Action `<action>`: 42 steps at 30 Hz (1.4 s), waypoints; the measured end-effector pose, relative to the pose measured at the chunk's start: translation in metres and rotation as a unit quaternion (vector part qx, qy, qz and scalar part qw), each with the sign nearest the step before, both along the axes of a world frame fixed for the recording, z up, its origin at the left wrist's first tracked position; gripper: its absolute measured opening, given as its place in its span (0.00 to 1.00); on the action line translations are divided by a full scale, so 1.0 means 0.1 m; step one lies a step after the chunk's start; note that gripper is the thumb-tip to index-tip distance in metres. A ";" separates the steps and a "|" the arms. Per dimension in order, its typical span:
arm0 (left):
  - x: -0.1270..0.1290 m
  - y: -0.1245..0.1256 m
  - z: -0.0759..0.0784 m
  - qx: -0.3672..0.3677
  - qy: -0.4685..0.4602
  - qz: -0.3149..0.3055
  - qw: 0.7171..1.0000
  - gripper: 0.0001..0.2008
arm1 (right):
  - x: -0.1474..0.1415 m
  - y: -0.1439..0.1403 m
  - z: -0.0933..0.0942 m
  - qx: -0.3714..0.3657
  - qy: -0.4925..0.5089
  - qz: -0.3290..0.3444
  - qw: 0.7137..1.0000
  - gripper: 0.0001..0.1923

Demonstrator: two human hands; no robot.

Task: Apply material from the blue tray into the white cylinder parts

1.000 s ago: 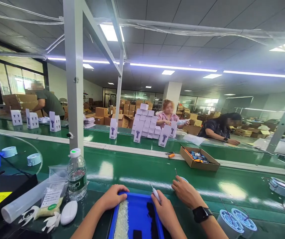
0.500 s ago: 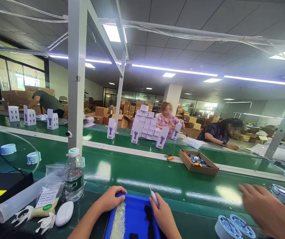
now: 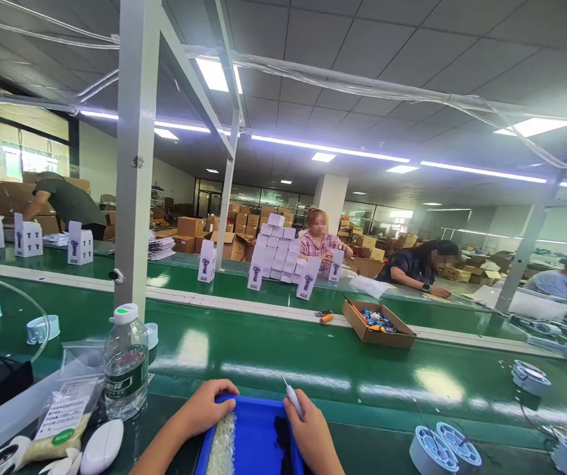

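Head view: the co-worker's hand that reached across the green tabletop [image 3: 313, 359] a second ago is gone, so only my own two hands remain at the blue tray [image 3: 256, 439]. Left hand [image 3: 204, 408] rests on the tray's far left corner, fingers curled over the rim beside the pale strip of small parts [image 3: 223, 448]. Right hand [image 3: 308, 432] pinches the white pen-like tool [image 3: 293, 398], tip up, over the tray's right edge. Water bottle [image 3: 126, 363] stands off left.

Glossy blue plastic tray [image 3: 258, 435], shiny green surface [image 3: 313, 359] reflecting ceiling lights, clear plastic water bottle [image 3: 126, 366], matt cardboard box [image 3: 380, 330], smooth white plastic tool [image 3: 293, 399].
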State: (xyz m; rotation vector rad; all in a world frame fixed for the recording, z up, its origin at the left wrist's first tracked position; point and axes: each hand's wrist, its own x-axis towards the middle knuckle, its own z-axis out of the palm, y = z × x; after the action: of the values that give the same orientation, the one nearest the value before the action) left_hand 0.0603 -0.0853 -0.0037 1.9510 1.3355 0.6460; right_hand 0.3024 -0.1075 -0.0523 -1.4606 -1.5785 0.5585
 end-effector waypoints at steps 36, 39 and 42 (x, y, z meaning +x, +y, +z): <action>0.02 0.00 -0.05 0.030 0.008 -0.001 1.000 0.18 | 0.20 0.13 -0.05 0.065 0.067 -0.060 0.994 0.15; 0.02 0.01 -0.05 0.035 -0.006 -0.005 0.999 0.21 | 0.22 0.12 -0.05 0.063 0.059 -0.068 0.994 0.15; 0.02 0.02 -0.06 0.033 -0.022 0.003 0.999 0.23 | 0.23 0.12 -0.05 0.063 0.058 -0.080 0.993 0.16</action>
State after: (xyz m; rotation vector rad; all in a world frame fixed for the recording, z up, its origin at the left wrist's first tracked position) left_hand 0.0622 -0.0833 -0.0092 1.9751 1.3088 0.7396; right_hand 0.3258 -0.0955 -0.0576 -1.4182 -1.3673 0.4344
